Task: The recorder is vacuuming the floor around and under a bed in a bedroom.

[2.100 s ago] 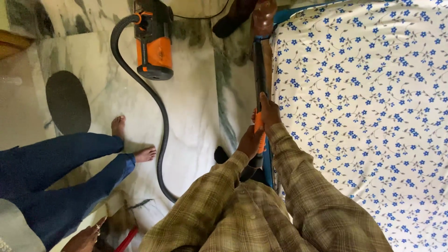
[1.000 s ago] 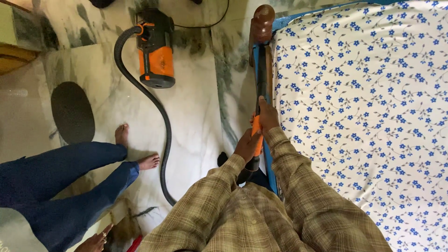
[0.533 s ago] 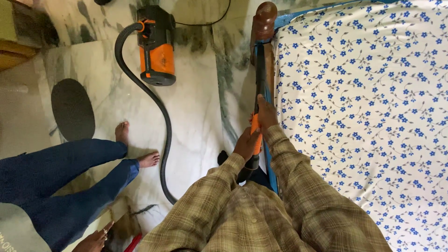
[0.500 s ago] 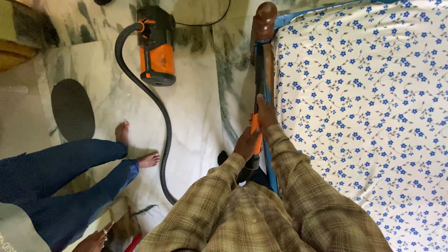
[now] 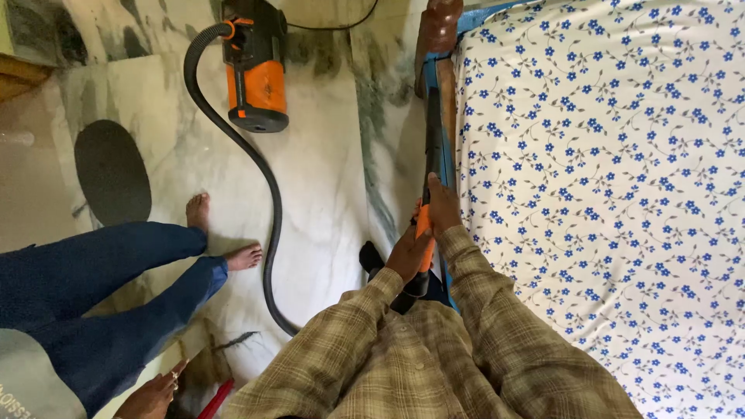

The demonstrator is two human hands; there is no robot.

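Observation:
Both my hands grip a black and orange vacuum wand (image 5: 431, 147) that runs along the left edge of the bed. My right hand (image 5: 444, 208) holds it higher up, at the orange grip. My left hand (image 5: 407, 252) clasps it lower, just behind the right one. The wand's tip lies against the blue bed frame (image 5: 447, 167), below the brown wooden bedpost (image 5: 438, 25). A black hose (image 5: 256, 171) curves across the floor to the orange and black vacuum cleaner (image 5: 254, 66).
A white sheet with blue flowers (image 5: 605, 178) covers the bed on the right. Another person in blue trousers (image 5: 101, 279) stands barefoot on the marble floor at left, one hand (image 5: 147, 396) low. A dark oval mat (image 5: 112, 171) lies at left.
My hands and the wand have slid back towards me along the bed edge. The view has shifted slightly, so the vacuum cleaner and bedpost sit higher in the frame.

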